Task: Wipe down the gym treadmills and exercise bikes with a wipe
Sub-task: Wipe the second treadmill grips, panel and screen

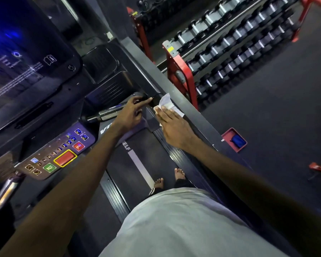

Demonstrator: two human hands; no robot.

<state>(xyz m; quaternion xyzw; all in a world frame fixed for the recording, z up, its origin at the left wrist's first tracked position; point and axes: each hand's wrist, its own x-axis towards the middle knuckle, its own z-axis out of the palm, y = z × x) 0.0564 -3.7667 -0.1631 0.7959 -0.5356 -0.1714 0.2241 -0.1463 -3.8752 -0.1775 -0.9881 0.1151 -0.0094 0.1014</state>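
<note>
Dumbbell racks line the gym floor beside my treadmill. My right hand lies flat, fingers extended, pressing the wipe onto the side rail to clean it. My left hand loosely curls around the handlebar, probably for balance.
</note>
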